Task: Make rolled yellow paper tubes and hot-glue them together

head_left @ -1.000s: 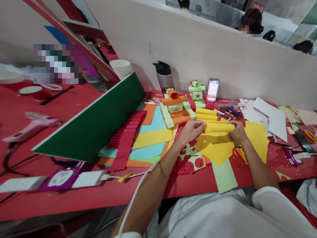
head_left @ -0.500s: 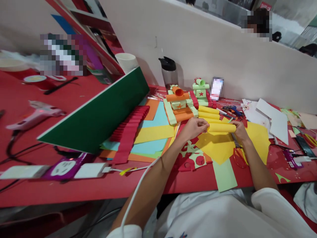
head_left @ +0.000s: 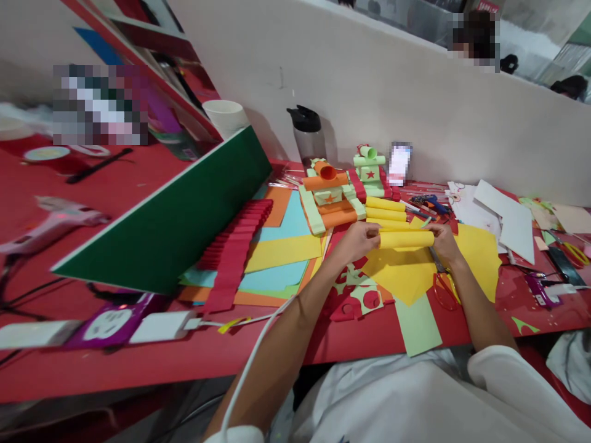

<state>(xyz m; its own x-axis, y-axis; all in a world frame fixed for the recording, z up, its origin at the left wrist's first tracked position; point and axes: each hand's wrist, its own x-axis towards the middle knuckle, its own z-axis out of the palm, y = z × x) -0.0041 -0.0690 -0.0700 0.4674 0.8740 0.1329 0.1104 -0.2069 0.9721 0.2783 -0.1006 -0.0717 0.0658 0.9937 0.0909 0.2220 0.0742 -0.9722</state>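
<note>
Between my two hands a rolled yellow paper tube (head_left: 406, 239) is held level above the table. My left hand (head_left: 362, 240) pinches its left end, and my right hand (head_left: 443, 242) grips the right end. Beneath it lies a sheet of yellow paper (head_left: 478, 261), with red-and-yellow scissors (head_left: 446, 289) partly on it. Just behind the tube, several finished yellow rolls (head_left: 385, 209) lie side by side. Paper tanks stand farther back: an orange and green one (head_left: 330, 200) and a green and red one (head_left: 369, 171).
A green board (head_left: 175, 227) leans at the left, beside pleated red paper (head_left: 235, 246). A pink glue gun (head_left: 60, 221) and a purple power strip (head_left: 106, 320) with a white cable lie farther left. A dark-lidded bottle (head_left: 307, 132) and a phone (head_left: 399, 163) stand along the wall.
The view has shifted slightly, so the table's things sit a little farther left. Both hands still hold the yellow tube, in nearly the same pose.
</note>
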